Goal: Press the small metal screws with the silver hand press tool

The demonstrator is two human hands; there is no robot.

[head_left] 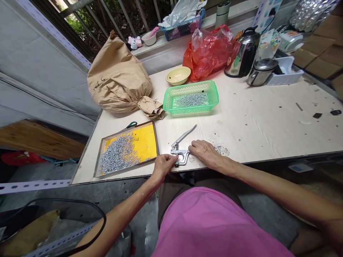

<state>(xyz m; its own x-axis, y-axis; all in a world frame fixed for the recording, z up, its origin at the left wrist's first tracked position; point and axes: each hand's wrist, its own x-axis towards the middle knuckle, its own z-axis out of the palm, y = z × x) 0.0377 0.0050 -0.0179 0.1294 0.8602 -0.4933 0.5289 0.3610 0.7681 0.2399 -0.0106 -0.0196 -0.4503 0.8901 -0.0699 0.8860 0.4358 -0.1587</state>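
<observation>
Pink shirt (pixel 214 221) right up front. Left hand (pixel 163 167) fingertips bunched at metal lever tool (pixel 174 151), right hand (pixel 205 153) curled over its other side, can't tell if either's really gripping. Tool's on table (pixel 241 121) near edge, beside tray (pixel 146 142). Green basket (pixel 215 95) farther back.

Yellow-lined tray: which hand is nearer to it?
Left: the left hand is at the near right corner of the yellow-lined tray; the right hand is farther off, at the lever press's right end.
</observation>
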